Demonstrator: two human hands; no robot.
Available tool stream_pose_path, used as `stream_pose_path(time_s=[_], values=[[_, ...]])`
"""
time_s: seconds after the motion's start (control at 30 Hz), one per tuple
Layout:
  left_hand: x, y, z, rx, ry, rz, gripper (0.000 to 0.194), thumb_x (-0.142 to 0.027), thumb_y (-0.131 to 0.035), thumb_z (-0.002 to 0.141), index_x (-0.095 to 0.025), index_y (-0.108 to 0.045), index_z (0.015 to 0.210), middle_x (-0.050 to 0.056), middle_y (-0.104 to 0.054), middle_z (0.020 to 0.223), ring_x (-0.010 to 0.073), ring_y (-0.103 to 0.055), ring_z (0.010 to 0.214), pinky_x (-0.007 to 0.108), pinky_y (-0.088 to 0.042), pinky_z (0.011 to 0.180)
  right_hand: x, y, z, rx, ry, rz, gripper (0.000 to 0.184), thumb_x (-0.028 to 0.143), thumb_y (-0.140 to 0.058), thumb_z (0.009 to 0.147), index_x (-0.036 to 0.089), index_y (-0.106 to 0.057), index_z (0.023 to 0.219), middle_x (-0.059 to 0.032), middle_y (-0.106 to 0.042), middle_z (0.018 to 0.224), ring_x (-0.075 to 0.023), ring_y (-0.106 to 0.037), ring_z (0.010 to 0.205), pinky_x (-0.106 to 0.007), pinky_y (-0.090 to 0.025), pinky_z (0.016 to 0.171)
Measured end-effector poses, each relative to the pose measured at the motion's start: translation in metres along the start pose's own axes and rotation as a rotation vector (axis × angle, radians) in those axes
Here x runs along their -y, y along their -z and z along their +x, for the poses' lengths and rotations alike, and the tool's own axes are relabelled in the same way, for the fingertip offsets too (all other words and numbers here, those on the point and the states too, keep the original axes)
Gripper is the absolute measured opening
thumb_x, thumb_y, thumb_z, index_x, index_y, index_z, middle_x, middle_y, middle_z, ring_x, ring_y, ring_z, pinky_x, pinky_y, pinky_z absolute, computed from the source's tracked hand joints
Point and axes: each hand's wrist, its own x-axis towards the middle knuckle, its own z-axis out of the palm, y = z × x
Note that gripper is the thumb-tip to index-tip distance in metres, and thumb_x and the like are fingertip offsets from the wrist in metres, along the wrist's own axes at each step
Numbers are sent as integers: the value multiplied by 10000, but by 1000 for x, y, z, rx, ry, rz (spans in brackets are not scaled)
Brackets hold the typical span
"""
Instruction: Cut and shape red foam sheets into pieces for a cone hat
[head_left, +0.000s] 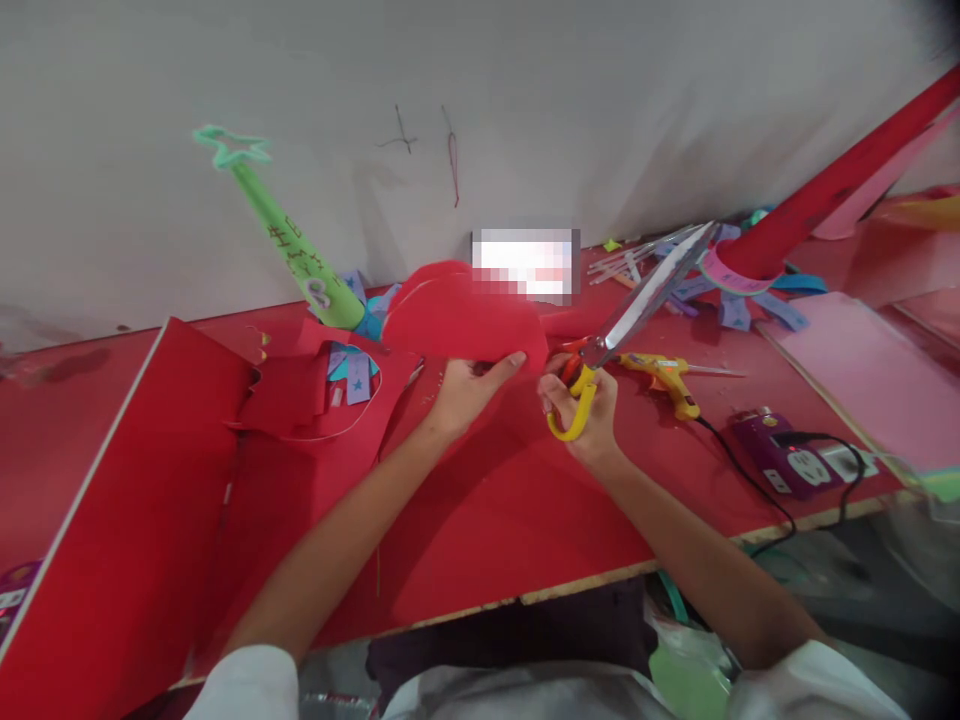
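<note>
My left hand (pixel 469 392) grips the straight lower edge of a folded red sheet (pixel 461 318), thumb in front; it is paper or thin foam, I cannot tell which. The sheet has a rounded top and hangs above the red table. In my right hand (pixel 592 415) are large scissors (pixel 645 295) with yellow and orange handles. Their blades point up and to the right, away from the sheet. The right fingertips come close to the sheet's right corner; whether they touch it I cannot tell. A yellow glue gun (pixel 670 378) lies just right of the scissors.
A green paper cone (pixel 296 250) with a star top stands at back left, a red cone (pixel 832 180) at back right. Left are a red divider board (pixel 127 510) and a cut red sheet (pixel 345 445). A purple power box (pixel 787 455) with cables sits near the right front edge.
</note>
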Motion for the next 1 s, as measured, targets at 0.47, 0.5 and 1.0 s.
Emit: stream_pose_path(time_s=[0.47,0.5,1.0], values=[[-32,12,10,-178,-97,-49,542,-591,-884,831,-205,-579,604,-36,-534,549,74,-461,481,234,-365,459,-26,-16,-20,431,-217,151,726,944,-626,840,228,-627,965,47,-542,678,-106,-471,490,-260,-390,462],[-32,11,8,-181,-105,-43,544,-599,-870,844,-207,-579,604,-35,-536,548,78,-469,482,237,-379,465,-26,-18,-22,447,-198,116,724,947,-599,856,231,-620,963,38,-554,693,-115,-485,525,-269,-408,495],[-26,5,0,-319,-214,77,521,-607,-796,917,-231,-534,669,-43,-507,579,110,-484,497,277,-420,482,-11,-19,-30,412,-227,-49,740,965,-620,817,230,-558,881,62,-498,645,-105,-466,485,-272,-388,477]])
